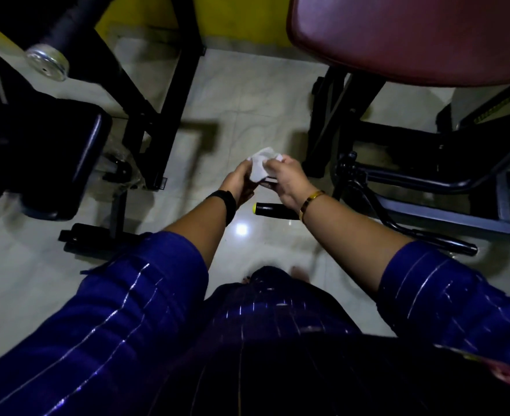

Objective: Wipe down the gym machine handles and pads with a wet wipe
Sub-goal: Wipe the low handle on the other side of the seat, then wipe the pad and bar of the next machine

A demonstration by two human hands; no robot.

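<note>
A crumpled white wet wipe (261, 166) is held between both hands above the tiled floor. My left hand (238, 183) grips its left side. My right hand (288, 181) pinches its right side from above. Just below my right wrist lies a black machine handle (273, 210) with a yellow end cap. A maroon seat pad (412, 37) fills the upper right. A black pad (37, 157) sits at the left. A black roller with a chrome end (48, 63) is at the upper left.
Black machine frames (157, 94) stand left of centre, and another frame (427, 181) stands right, with pale floor tiles (247, 94) between them. A yellow wall base runs along the top. My blue striped clothing fills the bottom.
</note>
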